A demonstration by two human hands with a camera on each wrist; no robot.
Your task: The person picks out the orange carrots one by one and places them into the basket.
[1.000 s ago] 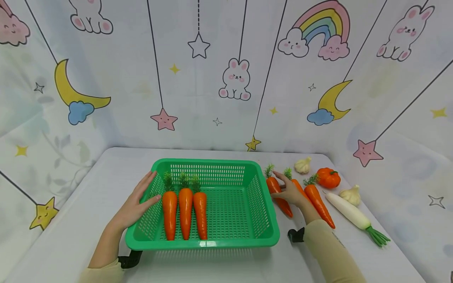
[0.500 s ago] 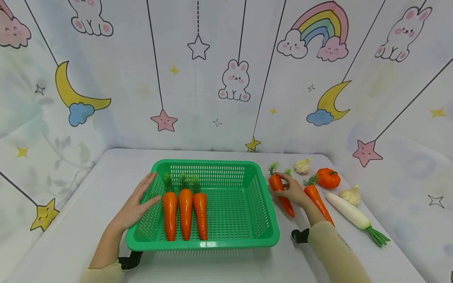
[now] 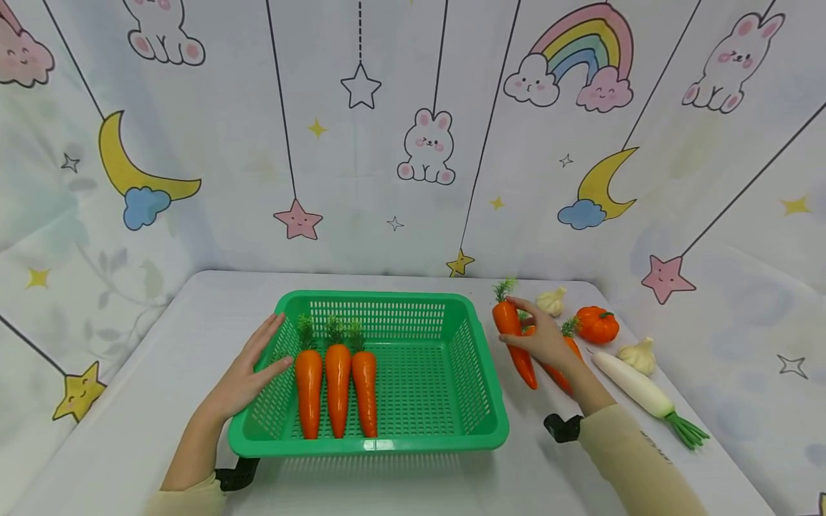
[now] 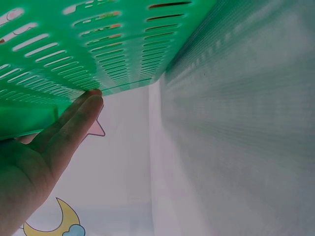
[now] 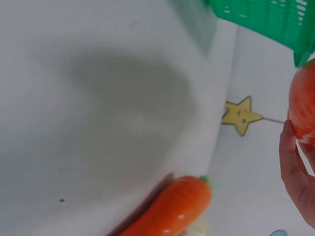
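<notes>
My left hand point(image 3: 241, 376) rests with straight fingers on the left rim of a green plastic basket point(image 3: 413, 390). In the left wrist view its fingertips touch the slotted basket wall point(image 4: 113, 54). Three orange carrots with green tops, one of them the leftmost carrot point(image 3: 308, 390), lie side by side in the basket's left half. To the right of the basket, my right hand point(image 3: 545, 337) grips another carrot point(image 3: 521, 364) between thumb and fingers, raised off the table. The right wrist view shows only part of this held carrot point(image 5: 302, 101).
Two more carrots lie beneath and behind the right hand, including one carrot point(image 5: 172, 206) partly hidden. Farther right are a garlic bulb point(image 3: 550, 301), an orange pumpkin-like vegetable point(image 3: 596, 325), another garlic bulb point(image 3: 637, 356) and a white radish point(image 3: 635, 385). A patterned cloth point(image 3: 355, 165) hangs behind the table.
My right hand has closed round the nearest carrot and lifted it up, slightly away from the basket. The left hand and basket have stayed in place.
</notes>
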